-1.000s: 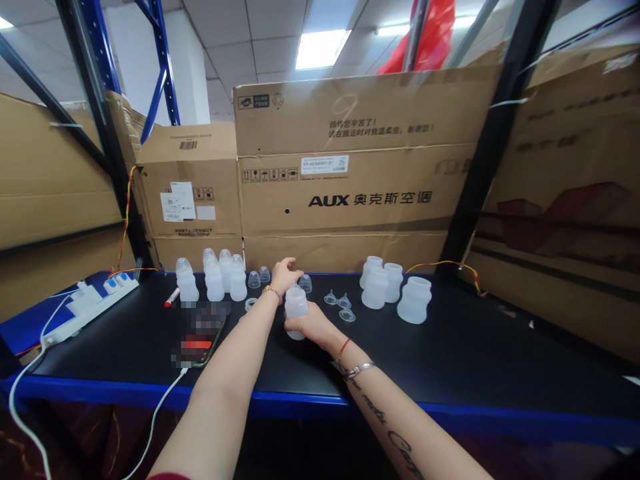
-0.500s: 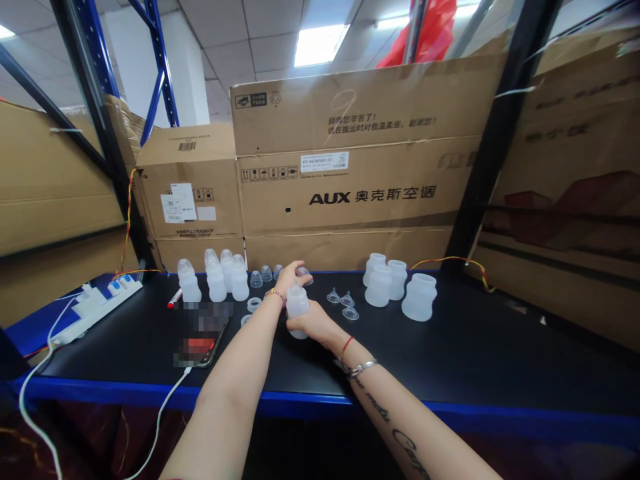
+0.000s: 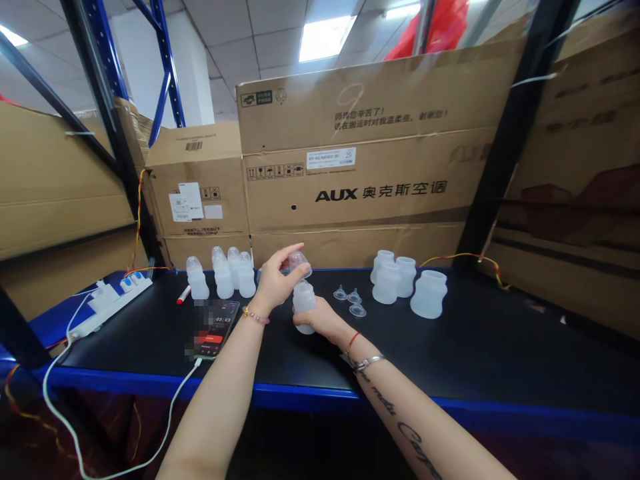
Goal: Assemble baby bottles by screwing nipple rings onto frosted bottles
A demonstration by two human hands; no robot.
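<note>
My right hand is closed around a translucent white baby bottle, which stands upright near the middle of the shelf. Just above the bottle's top, my left hand grips a clear domed bottle cap between thumb and fingers. Whether cap and bottle touch, I cannot tell. Right of my hands lie three clear bottle nipples. Several wide-necked bottle bodies without tops stand farther right. On the left are several capped bottles. My left hand and forearm hide the small parts behind them.
A phone with a charging cable lies at the left front, near a red-tipped marker. At the far left runs a white power strip. Cardboard boxes wall off the back. A blue edge borders the shelf's front.
My left hand has lifted the clear cap from the back of the shelf and brought it over the bottle. My right hand still holds the bottle. The view has shifted slightly.
</note>
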